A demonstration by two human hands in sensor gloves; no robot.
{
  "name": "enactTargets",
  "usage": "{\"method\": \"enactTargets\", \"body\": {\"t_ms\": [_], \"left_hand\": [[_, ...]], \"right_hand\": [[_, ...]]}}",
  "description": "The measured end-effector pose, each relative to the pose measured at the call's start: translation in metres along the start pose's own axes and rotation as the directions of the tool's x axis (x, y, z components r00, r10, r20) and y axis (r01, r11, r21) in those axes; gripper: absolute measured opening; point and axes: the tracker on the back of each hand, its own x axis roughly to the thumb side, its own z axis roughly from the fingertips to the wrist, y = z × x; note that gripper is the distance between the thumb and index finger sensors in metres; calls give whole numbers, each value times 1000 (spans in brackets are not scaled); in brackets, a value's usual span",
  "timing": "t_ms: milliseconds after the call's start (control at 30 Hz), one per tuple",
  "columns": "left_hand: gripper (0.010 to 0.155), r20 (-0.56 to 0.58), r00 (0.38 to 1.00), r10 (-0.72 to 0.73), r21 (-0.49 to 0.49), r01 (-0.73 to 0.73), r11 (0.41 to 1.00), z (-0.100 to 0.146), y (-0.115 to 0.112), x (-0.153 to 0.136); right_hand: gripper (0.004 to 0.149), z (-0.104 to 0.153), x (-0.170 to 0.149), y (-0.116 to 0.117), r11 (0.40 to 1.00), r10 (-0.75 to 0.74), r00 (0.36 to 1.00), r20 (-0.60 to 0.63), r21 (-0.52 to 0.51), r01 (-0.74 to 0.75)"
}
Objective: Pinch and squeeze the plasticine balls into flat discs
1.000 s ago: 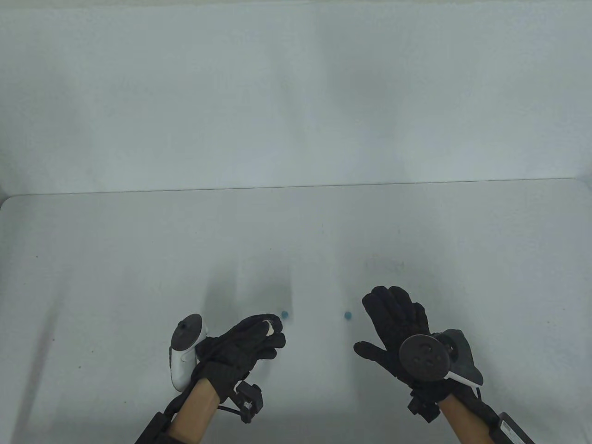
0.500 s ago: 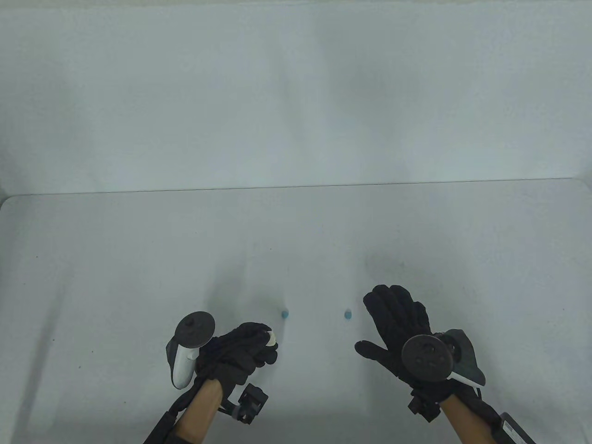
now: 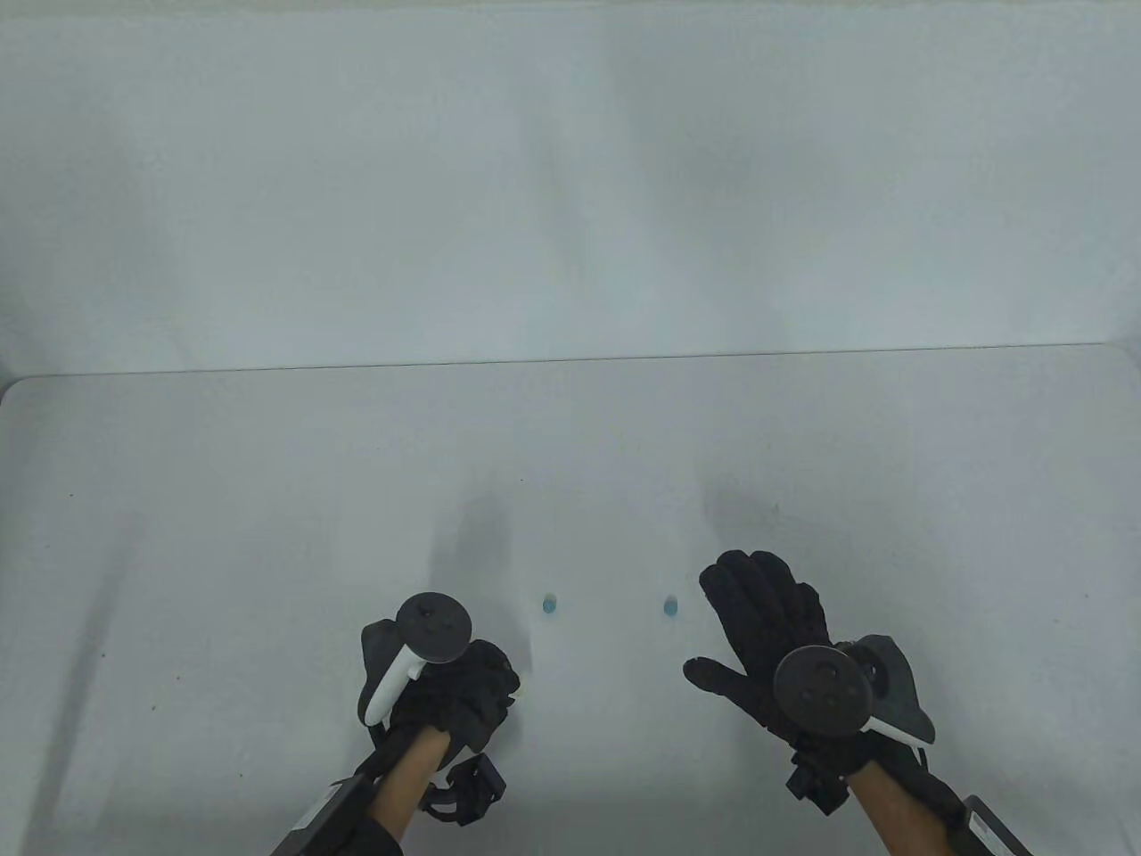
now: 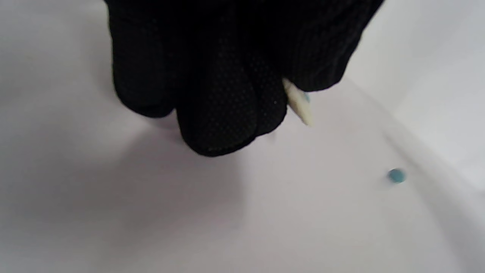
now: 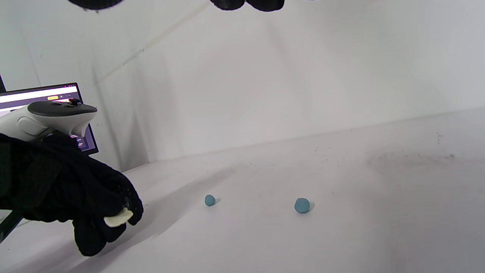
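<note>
Two small blue plasticine balls lie on the white table, one on the left [image 3: 549,604] and one on the right [image 3: 670,606]; the right wrist view shows both [image 5: 210,200] [image 5: 302,205]. My left hand [image 3: 477,682] hovers near the table's front, below and left of the left ball. Its fingers are curled and pinch a flattened cream plasticine piece [image 4: 299,103] [image 5: 118,218], which the hand hides in the table view. My right hand [image 3: 758,611] lies open with straight fingers just right of the right ball and holds nothing.
The table's far edge [image 3: 570,360] meets a white backdrop. A laptop screen [image 5: 41,94] stands off to the left in the right wrist view. A blue ball [image 4: 396,175] lies on bare tabletop ahead of the left hand.
My left hand drew back from the left ball and rolled palm-down, so the cream piece no longer shows from above. The right hand and both balls stayed put.
</note>
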Motion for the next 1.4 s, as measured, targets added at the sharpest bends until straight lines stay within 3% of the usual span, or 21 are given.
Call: {"method": "enactTargets", "body": {"t_ms": [200,433,600,933,1133,1400], "left_hand": [[47,-9,996,-94,-58,93,994,-3,-4,10],[46,-2,950,-313,-69,312,948,-7,-12,29],[45,22,881,-472,-43,473,880,-7,-20,41],[48,41,681,-731,67,728,682,-3,-34,50],[49,33,753,-657,61,655,753,-1,-26,44],[59,78,858,-507,200,485,851,2,16,65]], "right_hand": [[84,0,0,0,1000,-6,1000,4,3,6],[84,0,1,0,1000,-6,1000,8,-2,6],[84,0,1,0,1000,-9,1000,8,-3,9],[84,0,1,0,1000,-6,1000,7,1,6],[84,0,1,1,1000,-5,1000,6,4,5],[85,0,2,1,1000,-1,1000,16,6,1]]}}
